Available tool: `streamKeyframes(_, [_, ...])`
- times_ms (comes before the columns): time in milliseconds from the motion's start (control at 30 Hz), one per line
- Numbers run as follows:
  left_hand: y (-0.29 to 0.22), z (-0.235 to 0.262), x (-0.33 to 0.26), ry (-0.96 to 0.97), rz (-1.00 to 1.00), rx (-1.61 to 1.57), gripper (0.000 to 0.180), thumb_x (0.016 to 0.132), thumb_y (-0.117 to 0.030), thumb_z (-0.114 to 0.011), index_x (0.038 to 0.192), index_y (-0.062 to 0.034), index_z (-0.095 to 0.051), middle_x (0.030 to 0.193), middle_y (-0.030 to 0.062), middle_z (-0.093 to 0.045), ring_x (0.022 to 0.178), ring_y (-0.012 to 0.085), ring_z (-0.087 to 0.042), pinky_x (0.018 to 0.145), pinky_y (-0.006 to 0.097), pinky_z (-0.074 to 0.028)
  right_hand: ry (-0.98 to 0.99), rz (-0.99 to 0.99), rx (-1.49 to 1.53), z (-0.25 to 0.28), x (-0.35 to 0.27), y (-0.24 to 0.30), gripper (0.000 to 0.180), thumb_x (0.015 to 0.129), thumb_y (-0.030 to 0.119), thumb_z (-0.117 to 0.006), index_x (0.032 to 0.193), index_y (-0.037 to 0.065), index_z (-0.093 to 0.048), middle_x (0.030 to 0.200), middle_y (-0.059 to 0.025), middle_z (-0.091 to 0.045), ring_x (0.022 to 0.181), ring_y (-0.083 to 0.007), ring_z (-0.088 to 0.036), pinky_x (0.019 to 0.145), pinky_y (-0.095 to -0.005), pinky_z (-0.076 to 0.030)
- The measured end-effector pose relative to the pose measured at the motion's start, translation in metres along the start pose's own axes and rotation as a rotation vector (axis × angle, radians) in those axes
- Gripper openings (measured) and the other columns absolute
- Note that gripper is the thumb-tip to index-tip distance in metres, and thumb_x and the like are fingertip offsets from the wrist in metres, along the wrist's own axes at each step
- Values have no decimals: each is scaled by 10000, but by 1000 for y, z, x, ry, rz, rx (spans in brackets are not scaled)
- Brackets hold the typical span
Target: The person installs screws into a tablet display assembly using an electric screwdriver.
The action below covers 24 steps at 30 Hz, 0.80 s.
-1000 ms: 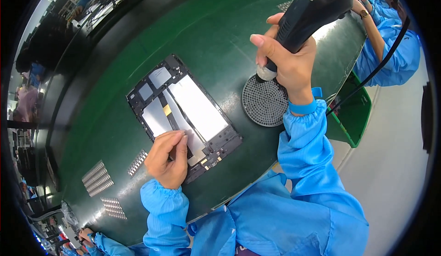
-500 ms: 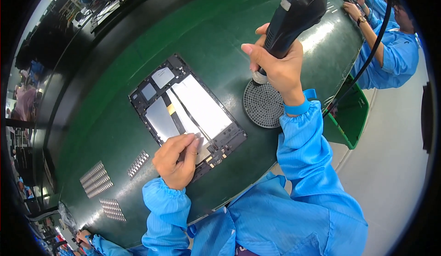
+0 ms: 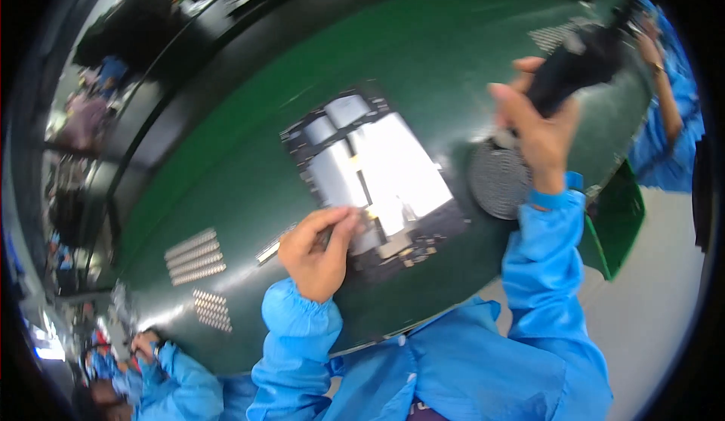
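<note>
An opened tablet (image 3: 393,172) lies face down, with silver battery panels and a dark circuit strip along its near edge. Over its near left part my left hand (image 3: 313,251) is closed, thumb and index fingertip pinched together. Whatever lies between them is too small to make out. My right hand (image 3: 544,134) wraps round a black corded electric screwdriver (image 3: 574,70), blurred by motion. The light-coloured lower end of that tool is at the far edge of a round grey plate full of small holes (image 3: 498,183), right of the tablet.
Strips of small metal parts (image 3: 195,256) lie on the green table (image 3: 249,157) at left, with more parts (image 3: 555,37) at far right. A green bin (image 3: 615,221) stands beyond the right edge. Co-workers in blue sleeves (image 3: 185,383) sit at both sides.
The whole view has shifted, so the table and its things appear further right. My left fingertips have moved slightly left across the tablet. My right hand still holds the screwdriver by the plate.
</note>
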<state>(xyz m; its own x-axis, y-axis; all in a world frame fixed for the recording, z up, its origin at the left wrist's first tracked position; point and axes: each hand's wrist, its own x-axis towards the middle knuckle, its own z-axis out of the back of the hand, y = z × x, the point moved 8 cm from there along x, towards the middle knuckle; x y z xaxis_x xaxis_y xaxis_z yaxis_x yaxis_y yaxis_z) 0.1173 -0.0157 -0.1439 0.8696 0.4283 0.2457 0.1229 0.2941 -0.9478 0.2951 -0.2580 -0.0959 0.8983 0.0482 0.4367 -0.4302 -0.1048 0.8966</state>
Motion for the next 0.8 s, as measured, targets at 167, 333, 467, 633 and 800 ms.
streamKeyframes(167, [34, 48, 10, -130, 235, -190, 137, 826, -17, -613, 928, 75, -611, 815, 111, -635, 691, 173, -630, 598, 248, -511, -34, 103, 29, 6, 1, 15, 339, 734, -20, -685, 1026, -33, -512, 606, -27, -545, 494, -97, -513, 478, -221, -395])
streamKeyframes(333, [52, 43, 11, -44, 407, -168, 162, 826, -73, -634, 918, 59, -612, 782, 94, -638, 659, 140, -624, 548, 225, -484, -1, 107, 59, -1, 0, 10, 336, 735, -26, -681, 1026, -36, -512, 606, -34, -547, 493, -104, -516, 478, -221, -398])
streamKeyframes(467, [53, 39, 20, -14, 445, -82, 151, 825, -82, -638, 906, 42, -612, 770, 78, -627, 624, 117, -595, 518, 204, -458, -5, 103, 54, -2, -2, 9, 335, 738, -28, -678, 1029, -40, -511, 606, -38, -547, 494, -106, -519, 474, -225, -397])
streamKeyframes(633, [59, 40, 34, -38, 419, -48, 151, 818, -104, -651, 896, 23, -621, 746, 52, -634, 622, 93, -591, 493, 198, -448, 7, 122, 58, -4, -2, 10, 337, 740, -30, -675, 1034, -43, -511, 605, -40, -546, 492, -110, -520, 474, -228, -398])
streamKeyframes(800, [59, 38, 43, -54, 390, -22, 153, 809, -107, -662, 892, 15, -624, 734, 47, -642, 627, 84, -595, 470, 202, -447, 0, 122, 68, -3, 0, 9, 338, 743, -30, -672, 1039, -42, -509, 604, -41, -544, 492, -113, -521, 474, -231, -400])
